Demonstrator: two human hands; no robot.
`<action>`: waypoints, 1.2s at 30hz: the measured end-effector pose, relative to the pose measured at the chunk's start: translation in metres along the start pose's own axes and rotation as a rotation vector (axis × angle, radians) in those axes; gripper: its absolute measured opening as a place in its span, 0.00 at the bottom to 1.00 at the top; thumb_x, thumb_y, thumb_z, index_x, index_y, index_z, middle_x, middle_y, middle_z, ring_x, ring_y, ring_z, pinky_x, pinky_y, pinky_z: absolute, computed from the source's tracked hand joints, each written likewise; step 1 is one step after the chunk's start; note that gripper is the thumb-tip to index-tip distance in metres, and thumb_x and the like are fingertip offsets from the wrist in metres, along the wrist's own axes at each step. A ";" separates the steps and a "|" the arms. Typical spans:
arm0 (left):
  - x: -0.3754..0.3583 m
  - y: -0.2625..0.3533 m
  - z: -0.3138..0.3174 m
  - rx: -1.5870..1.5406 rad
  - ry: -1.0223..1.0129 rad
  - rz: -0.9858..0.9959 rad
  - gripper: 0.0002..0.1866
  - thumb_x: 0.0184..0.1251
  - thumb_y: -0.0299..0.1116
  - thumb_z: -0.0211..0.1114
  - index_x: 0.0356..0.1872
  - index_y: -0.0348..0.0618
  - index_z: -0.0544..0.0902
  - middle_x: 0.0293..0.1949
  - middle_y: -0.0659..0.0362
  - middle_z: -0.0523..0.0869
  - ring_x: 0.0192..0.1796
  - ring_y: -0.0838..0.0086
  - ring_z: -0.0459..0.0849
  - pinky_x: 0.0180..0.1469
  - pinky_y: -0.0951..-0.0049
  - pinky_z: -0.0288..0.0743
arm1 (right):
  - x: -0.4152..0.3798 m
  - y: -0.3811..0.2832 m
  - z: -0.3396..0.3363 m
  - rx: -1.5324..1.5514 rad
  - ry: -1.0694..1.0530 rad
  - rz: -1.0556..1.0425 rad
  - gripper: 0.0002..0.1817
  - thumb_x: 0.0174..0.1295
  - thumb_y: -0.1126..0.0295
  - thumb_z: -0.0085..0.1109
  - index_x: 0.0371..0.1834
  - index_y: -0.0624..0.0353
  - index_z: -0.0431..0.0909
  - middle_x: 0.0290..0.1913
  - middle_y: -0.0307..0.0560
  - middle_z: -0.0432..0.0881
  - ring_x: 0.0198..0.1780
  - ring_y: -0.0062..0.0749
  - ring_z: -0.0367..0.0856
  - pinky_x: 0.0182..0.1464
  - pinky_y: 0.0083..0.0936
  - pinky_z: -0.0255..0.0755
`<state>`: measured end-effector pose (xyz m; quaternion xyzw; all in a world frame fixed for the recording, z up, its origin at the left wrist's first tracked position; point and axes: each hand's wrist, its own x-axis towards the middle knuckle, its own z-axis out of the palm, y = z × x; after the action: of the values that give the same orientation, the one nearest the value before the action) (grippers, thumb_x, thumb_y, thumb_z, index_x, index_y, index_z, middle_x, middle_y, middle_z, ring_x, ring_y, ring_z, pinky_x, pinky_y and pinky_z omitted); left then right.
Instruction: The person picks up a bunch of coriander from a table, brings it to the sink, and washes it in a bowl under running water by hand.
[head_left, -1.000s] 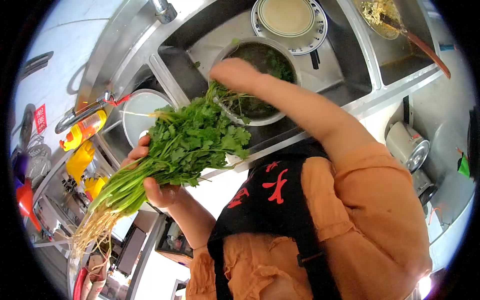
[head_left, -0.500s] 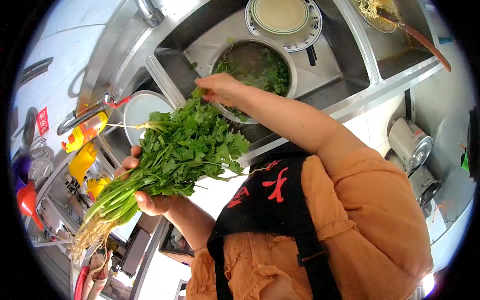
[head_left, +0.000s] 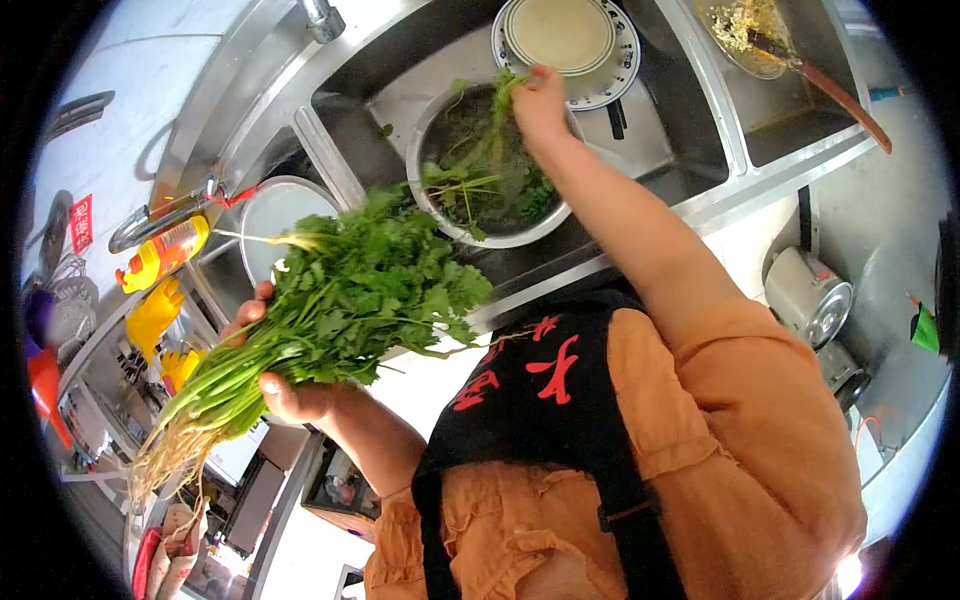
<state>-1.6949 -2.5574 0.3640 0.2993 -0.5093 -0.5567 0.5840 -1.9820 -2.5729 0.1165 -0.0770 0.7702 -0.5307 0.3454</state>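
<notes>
My left hand (head_left: 300,398) is wrapped round the stems of a big bunch of cilantro (head_left: 360,285), its leaves toward the sink and its pale roots hanging at the lower left. Over the far side of a round metal pot (head_left: 512,239), my right hand (head_left: 541,105) pinches a small sprig of cilantro (head_left: 505,97); its fingertips are partly hidden. Water and loose green cilantro pieces (head_left: 455,190) are in the pot, which stands in the sink basin (head_left: 650,140).
Stacked plates (head_left: 625,75) lie behind the pot, with a dark handle below them. In the right basin is a strainer with scraps (head_left: 745,35) and a wooden handle. A white bucket (head_left: 285,215), a yellow bottle (head_left: 165,252) and a faucet (head_left: 322,20) are at the left.
My right hand has moved from the bunch's leafy end, right and away from me, over the pot. A sprig is now apart from the bunch. My left hand has hardly moved.
</notes>
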 end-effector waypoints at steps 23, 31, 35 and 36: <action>0.004 -0.008 -0.026 0.152 0.123 -0.052 0.26 0.57 0.45 0.62 0.54 0.42 0.70 0.50 0.47 0.75 0.59 0.51 0.70 0.64 0.49 0.60 | -0.060 0.074 0.028 -1.194 -1.316 -0.125 0.55 0.49 0.47 0.67 0.71 0.65 0.45 0.65 0.63 0.62 0.65 0.50 0.64 0.65 0.39 0.61; 0.010 -0.028 -0.032 0.082 0.028 -0.102 0.29 0.57 0.40 0.64 0.56 0.35 0.66 0.46 0.48 0.76 0.56 0.53 0.72 0.63 0.51 0.60 | -0.077 0.054 -0.011 -0.800 -1.221 -0.314 0.22 0.55 0.62 0.60 0.51 0.61 0.72 0.48 0.60 0.77 0.50 0.53 0.76 0.52 0.42 0.69; 0.008 -0.039 -0.026 0.142 -0.013 -0.217 0.34 0.58 0.42 0.63 0.62 0.35 0.62 0.46 0.50 0.76 0.57 0.56 0.71 0.63 0.54 0.59 | -0.075 -0.023 -0.035 -0.617 -1.158 -0.412 0.18 0.56 0.61 0.60 0.44 0.60 0.72 0.41 0.61 0.78 0.46 0.56 0.76 0.47 0.42 0.70; 0.009 -0.041 -0.025 0.172 -0.022 -0.256 0.37 0.56 0.41 0.63 0.63 0.32 0.59 0.45 0.50 0.76 0.56 0.57 0.72 0.63 0.55 0.59 | -0.078 -0.044 -0.040 -0.589 -1.149 -0.415 0.17 0.56 0.61 0.60 0.42 0.59 0.72 0.41 0.61 0.78 0.46 0.56 0.76 0.46 0.42 0.70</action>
<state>-1.6876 -2.5798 0.3214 0.4047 -0.5190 -0.5842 0.4750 -1.9594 -2.5231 0.1980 -0.5839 0.5460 -0.2290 0.5554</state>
